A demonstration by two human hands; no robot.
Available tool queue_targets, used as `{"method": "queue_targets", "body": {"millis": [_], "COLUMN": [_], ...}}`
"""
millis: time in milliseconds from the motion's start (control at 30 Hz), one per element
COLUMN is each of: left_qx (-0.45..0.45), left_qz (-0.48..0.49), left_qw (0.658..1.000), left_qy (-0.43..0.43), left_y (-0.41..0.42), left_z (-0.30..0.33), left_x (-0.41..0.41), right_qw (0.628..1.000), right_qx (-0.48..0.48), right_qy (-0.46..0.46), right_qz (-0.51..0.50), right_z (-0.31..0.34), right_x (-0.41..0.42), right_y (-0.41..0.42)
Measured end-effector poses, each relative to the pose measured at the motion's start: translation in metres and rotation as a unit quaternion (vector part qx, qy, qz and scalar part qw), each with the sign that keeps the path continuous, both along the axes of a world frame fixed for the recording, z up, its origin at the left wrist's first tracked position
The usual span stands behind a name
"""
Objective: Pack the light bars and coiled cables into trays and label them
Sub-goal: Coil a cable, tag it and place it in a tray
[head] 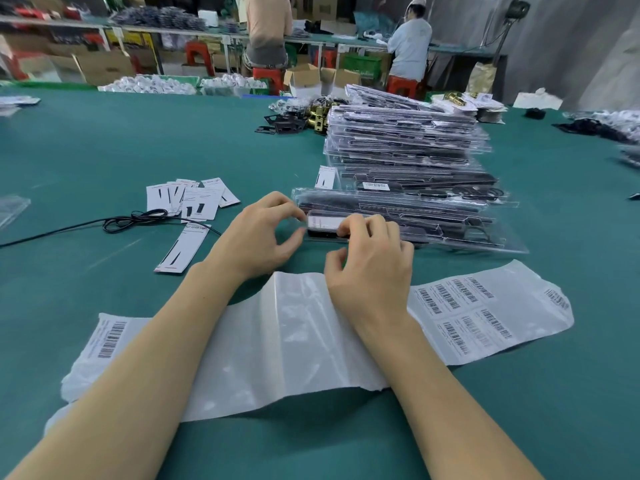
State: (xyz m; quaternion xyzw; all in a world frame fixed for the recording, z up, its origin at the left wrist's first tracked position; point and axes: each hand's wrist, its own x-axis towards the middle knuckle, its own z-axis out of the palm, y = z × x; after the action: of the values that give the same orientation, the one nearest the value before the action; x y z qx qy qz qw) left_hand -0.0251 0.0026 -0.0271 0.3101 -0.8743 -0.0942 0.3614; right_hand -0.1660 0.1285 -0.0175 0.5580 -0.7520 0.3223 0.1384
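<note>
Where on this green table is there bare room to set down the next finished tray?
Bare cloth lies left of the tray stack, beyond the paper cards. Crowded: near edge under the label sheet, and the front tray by both hands.

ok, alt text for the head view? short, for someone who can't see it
Both hands work a white barcode label onto the near end of a clear tray: the left hand pinches its left edge, the right hand presses its right end. A label backing sheet lies across the green table, with stacked packed trays behind.
</note>
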Motion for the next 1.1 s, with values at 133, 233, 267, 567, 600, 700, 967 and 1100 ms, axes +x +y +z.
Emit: {"method": "queue_targets", "body": {"millis": [133,233,267,567,600,700,967,1100], "left_qx": [0.010,0.016,0.020,0.035,0.045,0.095,0.308,0.349], "left_qz": [0.008,0.022,0.023,0.102,0.116,0.151,0.249,0.233], "left_qw": [1.000,0.999,0.999,0.990,0.988,0.980,0.910,0.871], "left_qy": [-0.010,-0.020,-0.025,-0.089,-0.096,-0.084,-0.118,-0.254], "left_y": [-0.003,-0.004,-0.004,-0.001,-0.001,-0.001,-0.009,-0.014], "left_z": [-0.004,-0.007,-0.007,-0.001,0.000,0.003,0.042,0.071], "left_x": [0.000,0.002,0.002,0.000,-0.001,-0.006,-0.044,-0.053], "right_qw": [0.999,0.998,0.997,0.992,0.992,0.991,0.985,0.983], "right_qx": [0.039,0.059,0.064,0.116,0.118,0.127,0.165,0.181], "right_qy": [0.005,0.014,0.016,0.019,0.019,0.022,0.030,0.015], "right_qz": [-0.019,-0.025,-0.028,-0.035,-0.038,-0.044,-0.047,-0.038], "right_z": [-0.007,-0.007,-0.007,-0.011,-0.012,-0.012,-0.009,-0.003], "right_x": [-0.004,-0.003,-0.003,-0.003,-0.003,-0.001,0.002,-0.001], "right_y": [-0.002,-0.003,-0.003,-0.004,-0.004,-0.004,-0.002,-0.003]}}
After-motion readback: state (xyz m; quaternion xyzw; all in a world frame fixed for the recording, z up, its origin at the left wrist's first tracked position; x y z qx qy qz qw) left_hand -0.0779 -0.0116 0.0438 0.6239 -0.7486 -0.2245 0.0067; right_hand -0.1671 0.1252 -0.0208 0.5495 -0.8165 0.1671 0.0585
